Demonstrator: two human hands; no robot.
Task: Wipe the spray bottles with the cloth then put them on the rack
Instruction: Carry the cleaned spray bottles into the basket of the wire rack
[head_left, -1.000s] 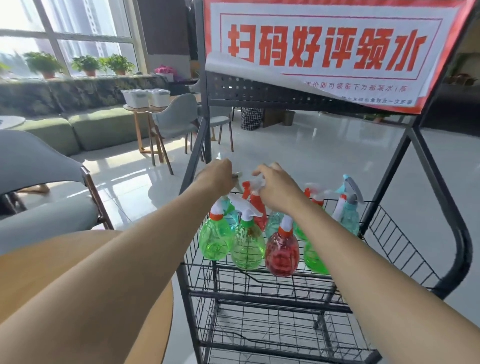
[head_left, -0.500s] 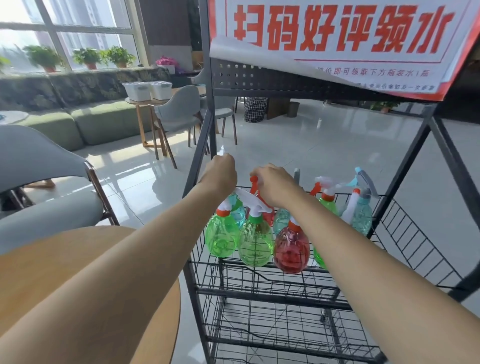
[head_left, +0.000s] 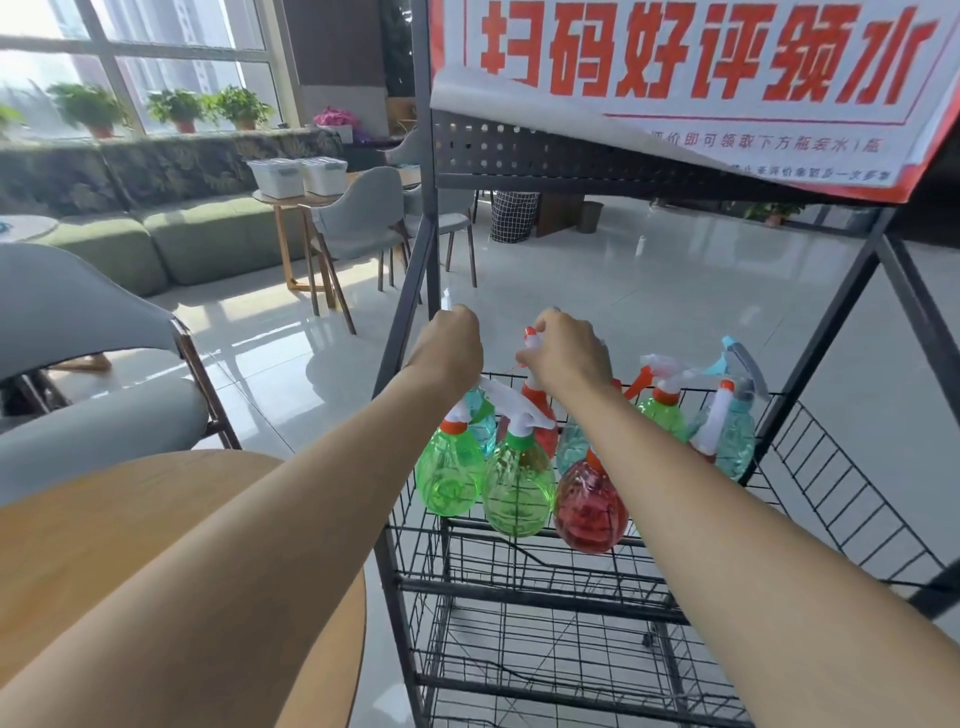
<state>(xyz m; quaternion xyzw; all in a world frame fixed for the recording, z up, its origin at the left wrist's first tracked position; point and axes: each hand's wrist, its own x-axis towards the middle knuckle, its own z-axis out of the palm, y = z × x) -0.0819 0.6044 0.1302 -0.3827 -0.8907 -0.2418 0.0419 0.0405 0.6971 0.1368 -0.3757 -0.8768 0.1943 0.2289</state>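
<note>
1. Reaching in with both arms over the top basket of the black wire rack. All the action is at its near rim, under the big red-lettered sign.
2. My right hand has thumb and fingertips pinched on the orange-and-white sprayer head of the back red spray bottle. That bottle stands upright in the second row, just behind the front ones.
3. My left hand is curled up beside the rack's near-left upright, above the bottles. The fingers face away from me, so I cannot tell whether it grips anything.
4. In the front row, from my left, there are two green spray bottles, then the front red spray bottle, partly behind my right forearm. They look to hang on the outside of the near rim, touching side by side.
5. Further back and to my right are the teal spray bottles and the far green spray bottle, all upright in the same basket.
6. On progress, every spray bottle I can see is already at the rack, and only the one under my right hand is being handled. I'd call the racking nearly finished.
7. The cloth is nowhere in view, so I can't confirm the wiping from here. What's left, as I judge it, is to seat this bottle, let go, and check off-camera past the round wooden table for any strays.
</note>
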